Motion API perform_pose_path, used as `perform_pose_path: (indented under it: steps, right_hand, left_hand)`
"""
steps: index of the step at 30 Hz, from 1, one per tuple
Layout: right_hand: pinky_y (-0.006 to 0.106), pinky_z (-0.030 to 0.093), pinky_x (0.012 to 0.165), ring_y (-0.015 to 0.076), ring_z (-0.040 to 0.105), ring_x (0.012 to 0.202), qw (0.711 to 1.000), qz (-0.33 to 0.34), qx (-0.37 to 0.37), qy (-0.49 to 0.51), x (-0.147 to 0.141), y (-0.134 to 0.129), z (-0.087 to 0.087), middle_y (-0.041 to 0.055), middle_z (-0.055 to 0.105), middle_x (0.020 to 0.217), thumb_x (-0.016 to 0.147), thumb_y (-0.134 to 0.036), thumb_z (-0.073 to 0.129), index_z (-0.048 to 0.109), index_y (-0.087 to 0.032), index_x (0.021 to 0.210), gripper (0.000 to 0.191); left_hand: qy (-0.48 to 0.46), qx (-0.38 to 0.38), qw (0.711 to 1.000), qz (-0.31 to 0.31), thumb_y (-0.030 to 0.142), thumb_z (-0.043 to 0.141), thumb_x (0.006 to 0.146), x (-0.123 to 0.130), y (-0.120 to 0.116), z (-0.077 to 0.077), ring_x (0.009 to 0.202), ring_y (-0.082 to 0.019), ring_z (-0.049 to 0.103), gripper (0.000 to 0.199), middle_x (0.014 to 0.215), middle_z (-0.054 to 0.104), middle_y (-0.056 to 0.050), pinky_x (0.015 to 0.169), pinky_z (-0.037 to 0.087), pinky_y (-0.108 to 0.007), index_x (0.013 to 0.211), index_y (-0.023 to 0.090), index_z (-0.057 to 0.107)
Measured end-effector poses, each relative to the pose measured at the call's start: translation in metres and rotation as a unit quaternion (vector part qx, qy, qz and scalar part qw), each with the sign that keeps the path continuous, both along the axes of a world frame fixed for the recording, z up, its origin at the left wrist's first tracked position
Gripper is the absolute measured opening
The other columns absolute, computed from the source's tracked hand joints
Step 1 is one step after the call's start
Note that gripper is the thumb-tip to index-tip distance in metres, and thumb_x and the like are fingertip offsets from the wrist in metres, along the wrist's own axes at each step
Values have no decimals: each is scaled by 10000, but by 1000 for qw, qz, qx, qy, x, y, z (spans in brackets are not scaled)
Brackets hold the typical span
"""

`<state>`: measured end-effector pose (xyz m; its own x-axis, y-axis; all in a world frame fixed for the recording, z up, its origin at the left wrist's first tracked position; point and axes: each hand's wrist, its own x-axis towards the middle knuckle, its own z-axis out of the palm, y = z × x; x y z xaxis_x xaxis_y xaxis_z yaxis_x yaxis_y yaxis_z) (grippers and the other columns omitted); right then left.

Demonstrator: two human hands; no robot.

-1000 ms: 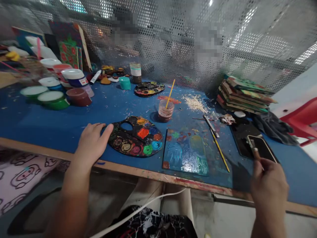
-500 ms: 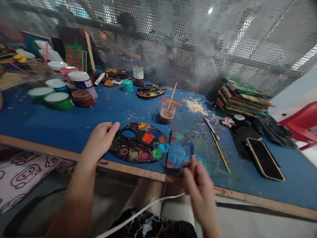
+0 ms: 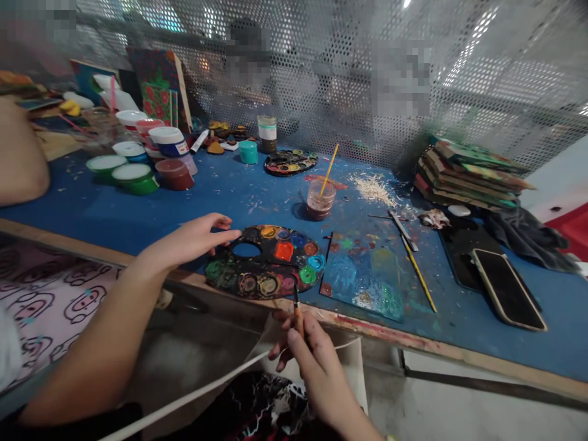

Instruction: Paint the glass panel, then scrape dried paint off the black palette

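Note:
In my right hand [image 3: 316, 361] is a paintbrush [image 3: 297, 312] with a brown handle, its dark tip up against the near edge of the paint palette [image 3: 285, 272]. My left hand [image 3: 197, 239] lies at the palette's left end with thumb and fingers apart, close to the thumb hole. Wells of orange, blue, green and brown paint ring the dark, oval palette. Right beside it lies a paint-smeared clear sheet [image 3: 381, 269] with blue and green patches. Behind these stands a cup of murky water [image 3: 320, 202] holding a yellow stick.
Paint tubs [image 3: 135, 177] cluster at the left, near another person's arm [image 3: 21, 153]. A second palette [image 3: 290, 162] lies farther back. To the right are a craft knife [image 3: 404, 231], a yellow brush [image 3: 420, 278], a phone [image 3: 508, 288] and stacked painted boards [image 3: 468, 171].
My right hand has moved left with the paintbrush, from over the clear sheet to the palette's near edge. My left hand remains by the palette. Another person's arm has come into view at left.

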<state>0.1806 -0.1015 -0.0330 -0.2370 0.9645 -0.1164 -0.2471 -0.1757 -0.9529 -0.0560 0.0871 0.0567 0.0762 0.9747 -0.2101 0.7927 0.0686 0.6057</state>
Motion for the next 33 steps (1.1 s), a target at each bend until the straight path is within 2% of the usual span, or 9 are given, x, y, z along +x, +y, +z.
perform_pose_path:
  steps: [3,9,13,16,19,21,23,26,33]
  right_hand:
    - [289,542,715,157,616,746,1000,-6,-8,17,-3,0,0,20,644,922,981,-556,486,560,-254,1056,320]
    - [288,519,746,166,612,818,998,-15,20,-53,3,-6,-2,41,637,958,988,-554,475,609,-219,1058,367]
    - [289,510,781,181,610,889,988,-72,73,-118,15,-11,6,65,653,1004,979,-528,509,696,-210,954,370]
    - [283,499,731,168,595,785,975,-134,101,-145,28,-14,12,42,641,845,956,-540,544,739,-216,917,381]
    - [240,431,567,112,475,535,979,-141,73,-129,39,-19,8,-32,523,600,982,-533,491,735,-199,1015,415]
    - [220,375,496,95,401,477,976,-157,51,-139,44,-22,2,-59,457,556,980,-515,502,718,-187,1086,407]
    - [214,373,482,100,425,503,961,-205,51,-179,47,-25,-4,-49,490,608,962,-483,547,683,-196,1175,382]
    - [219,431,505,115,515,565,929,-266,82,-245,50,-29,-7,-14,596,738,967,-399,555,577,-224,1316,391]
    - [259,583,722,156,725,848,834,-230,238,-441,66,-26,12,66,747,1072,978,-215,535,581,-239,1278,304]
  left_hand:
    - [13,-17,1000,-1,612,601,693,3,-4,-2,797,-263,691,753,1152,711,-172,600,523,-346,1268,127,572]
    - [39,1,999,-25,652,656,579,2,-21,-12,900,-301,708,626,953,745,-109,780,551,-387,1015,204,644]
    - [61,36,997,-18,578,647,606,3,-29,-16,751,-295,701,460,781,722,-71,691,524,-398,905,231,595]
    - [66,102,992,-31,560,596,702,8,-39,-15,783,-282,687,383,817,709,-71,744,526,-409,901,232,583]
    - [49,175,977,-107,612,531,823,11,-58,-16,1022,-266,655,400,1056,696,-67,968,498,-413,913,243,656]
    - [42,232,947,-219,638,552,880,12,-74,-21,1081,-249,642,418,1106,692,-50,996,497,-390,989,261,695]
    - [71,310,898,-306,644,626,870,13,-89,-28,1093,-270,650,498,1151,693,-73,962,525,-404,1167,245,657]
    - [111,405,849,-321,578,640,895,20,-102,-42,1080,-311,664,568,1168,685,-135,948,538,-453,1280,165,578]
    - [97,468,841,-254,402,655,935,53,-104,-57,1045,-302,670,416,1100,710,-146,954,532,-443,1202,92,585]
